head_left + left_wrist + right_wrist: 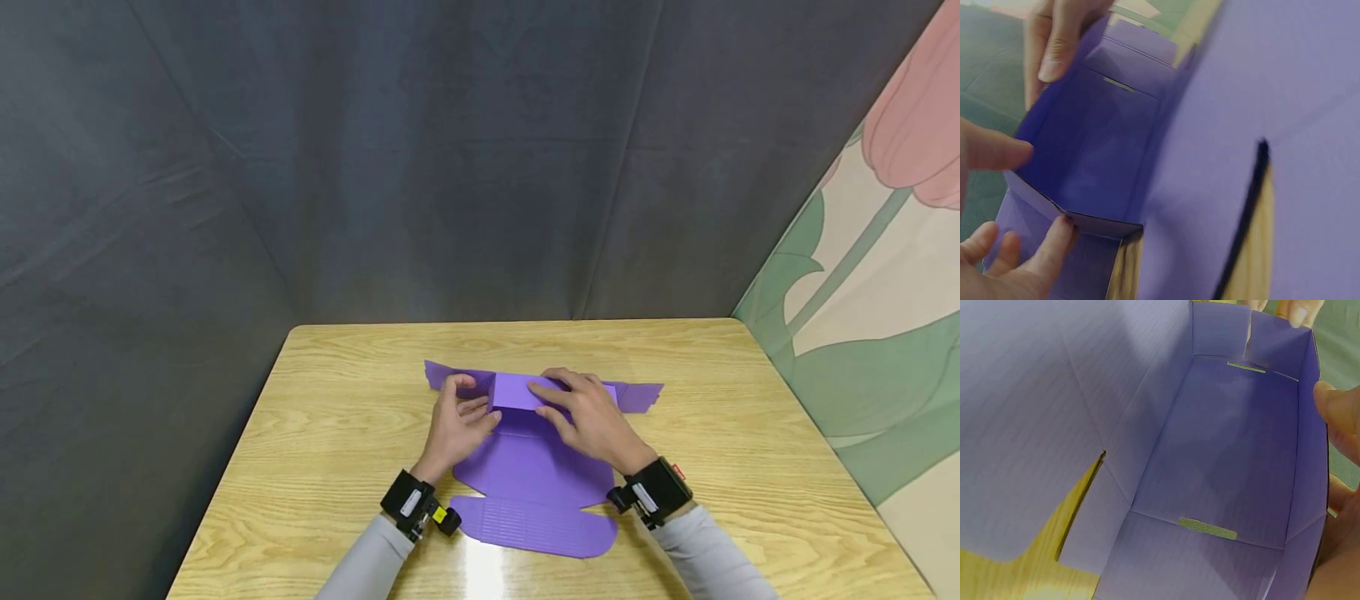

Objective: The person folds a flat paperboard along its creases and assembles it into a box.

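Note:
A partly folded purple cardboard box [540, 462] lies on the table, its long tuck flap [536, 527] toward me. My left hand [459, 429] is at the left end of the folded section. In the left wrist view, one of its fingertips touches the end flaps [1100, 225] from outside, with the thumb close to the wall's corner. My right hand [588, 412] grips the long wall [1313, 444], fingers spread over the light panel [515, 392]. The slotted inner floor [1222, 450] shows in both wrist views.
Side flaps stick out left [442, 375] and right [637, 397] of the folded section. The wood-grain table [337, 400] extends around the box. A dark curtain [480, 167] hangs behind it, and a floral cloth [885, 333] is on the right.

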The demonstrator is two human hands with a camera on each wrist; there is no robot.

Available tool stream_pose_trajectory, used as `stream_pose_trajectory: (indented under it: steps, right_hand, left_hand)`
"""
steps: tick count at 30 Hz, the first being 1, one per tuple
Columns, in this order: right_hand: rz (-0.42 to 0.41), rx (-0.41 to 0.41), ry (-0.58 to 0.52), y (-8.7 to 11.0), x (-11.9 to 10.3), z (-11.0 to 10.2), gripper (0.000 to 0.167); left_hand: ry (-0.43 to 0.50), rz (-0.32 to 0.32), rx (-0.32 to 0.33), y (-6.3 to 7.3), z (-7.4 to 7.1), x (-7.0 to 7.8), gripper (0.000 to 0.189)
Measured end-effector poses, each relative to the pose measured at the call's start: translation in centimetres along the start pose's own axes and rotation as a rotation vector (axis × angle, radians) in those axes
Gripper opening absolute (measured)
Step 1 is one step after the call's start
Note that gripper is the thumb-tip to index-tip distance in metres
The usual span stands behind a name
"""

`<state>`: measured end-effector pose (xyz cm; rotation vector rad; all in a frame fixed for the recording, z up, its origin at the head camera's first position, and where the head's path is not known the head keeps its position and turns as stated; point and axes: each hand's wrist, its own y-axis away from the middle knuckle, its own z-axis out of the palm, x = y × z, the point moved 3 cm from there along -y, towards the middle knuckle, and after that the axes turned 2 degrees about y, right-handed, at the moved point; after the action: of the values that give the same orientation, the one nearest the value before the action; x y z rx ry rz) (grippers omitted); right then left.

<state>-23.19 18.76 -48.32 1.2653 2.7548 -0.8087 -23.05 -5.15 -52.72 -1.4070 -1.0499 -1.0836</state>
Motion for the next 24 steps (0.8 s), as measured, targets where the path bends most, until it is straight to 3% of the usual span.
stream_pose_trajectory:
  steps: [5, 8, 11, 18, 21, 24]
  right_hand:
    - [-0.004, 0.002, 0.006, 0.1, 0.0, 0.0, 0.04]
    - [-0.006, 0.003, 0.006, 0.1, 0.0, 0.0, 0.04]
    - [-0.01, 0.009, 0.006, 0.1, 0.0, 0.1, 0.04]
    - [-0.005, 0.013, -0.003, 0.1, -0.1, 0.0, 0.039]
    - [0.005, 0.001, -0.005, 0.1, -0.1, 0.0, 0.039]
    - [0.002, -0.004, -0.009, 0.1, -0.1, 0.1, 0.039]
  left_hand:
    - [-0.096, 0.147, -0.015, 0.2, 0.1, 0.1, 0.08]
    - [-0.124, 0.195, -0.013, 0.1, 0.1, 0.1, 0.083]
    - [-0.124, 0.197, -0.014, 0.0, -0.1, 0.2, 0.084]
    - [-0.117, 0.127, -0.031, -0.2, -0.9, 0.4, 0.082]
    - [-0.202, 0.161, -0.012, -0.2, -1.2, 0.2, 0.075]
    - [-0.353, 0.205, 0.036, -0.1, -1.5, -0.1, 0.071]
